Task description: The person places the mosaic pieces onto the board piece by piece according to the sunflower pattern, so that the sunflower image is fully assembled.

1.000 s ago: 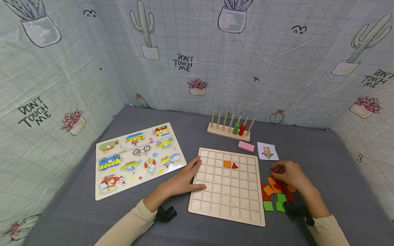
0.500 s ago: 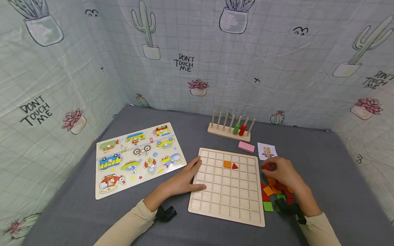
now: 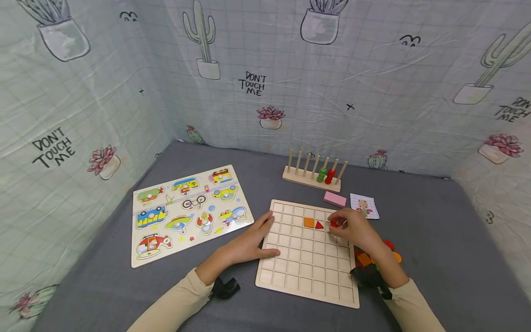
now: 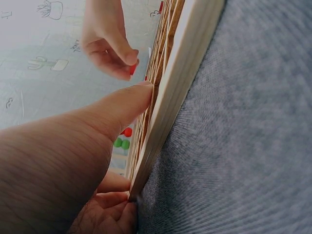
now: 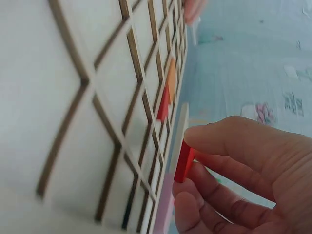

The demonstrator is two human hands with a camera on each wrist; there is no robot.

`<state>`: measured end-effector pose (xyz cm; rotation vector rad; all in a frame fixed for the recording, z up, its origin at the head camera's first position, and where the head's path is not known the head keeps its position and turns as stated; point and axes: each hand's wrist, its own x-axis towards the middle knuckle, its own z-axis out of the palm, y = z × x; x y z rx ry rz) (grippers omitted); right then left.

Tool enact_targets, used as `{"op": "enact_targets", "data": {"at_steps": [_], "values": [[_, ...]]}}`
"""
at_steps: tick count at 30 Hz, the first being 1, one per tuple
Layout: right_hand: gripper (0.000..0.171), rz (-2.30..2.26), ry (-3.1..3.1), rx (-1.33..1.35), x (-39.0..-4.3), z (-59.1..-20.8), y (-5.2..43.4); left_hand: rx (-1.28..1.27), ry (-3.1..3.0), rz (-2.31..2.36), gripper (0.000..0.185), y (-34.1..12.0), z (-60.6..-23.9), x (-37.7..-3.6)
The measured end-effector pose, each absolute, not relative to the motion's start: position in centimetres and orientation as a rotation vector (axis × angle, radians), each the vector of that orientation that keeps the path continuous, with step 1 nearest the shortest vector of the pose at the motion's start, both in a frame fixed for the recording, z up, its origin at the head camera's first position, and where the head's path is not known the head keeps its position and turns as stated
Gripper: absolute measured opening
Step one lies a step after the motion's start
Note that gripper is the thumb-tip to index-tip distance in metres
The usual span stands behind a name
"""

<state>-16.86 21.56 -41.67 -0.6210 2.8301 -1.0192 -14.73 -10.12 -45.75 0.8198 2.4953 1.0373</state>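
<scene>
One red piece (image 3: 334, 224) is pinched in the right hand (image 3: 352, 229) fingers over the grid board (image 3: 308, 276), beside the red triangle (image 3: 318, 225). It could land askew; the left hand (image 3: 249, 243) rests flat on the board's edge.

small red tile (image 3: 334, 224) pinched over wooden grid board (image 3: 309, 272)

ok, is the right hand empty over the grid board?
No: the right hand pinches a small red piece between thumb and fingers, just above the wooden grid board.
</scene>
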Motion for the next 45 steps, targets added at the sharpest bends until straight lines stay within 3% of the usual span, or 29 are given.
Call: {"op": "enact_targets", "data": {"at_steps": [18, 39, 45], "values": [[0.017, -1.021, 2.751, -0.916, -18.1, -42.6, 16.9, 0.801, 2.485, 1.031, 0.095, -10.1, -45.7, -14.7], [0.014, -0.894, 2.731, -1.056, -19.7, -42.9, 14.7, 0.799, 2.474, 1.04, 0.095, -10.0, -45.9, -14.8], [0.011, -0.899, 2.737, -0.97, -19.9, -43.0, 14.9, 0.795, 2.48, 1.036, 0.095, -10.1, -45.9, -14.8]]}}
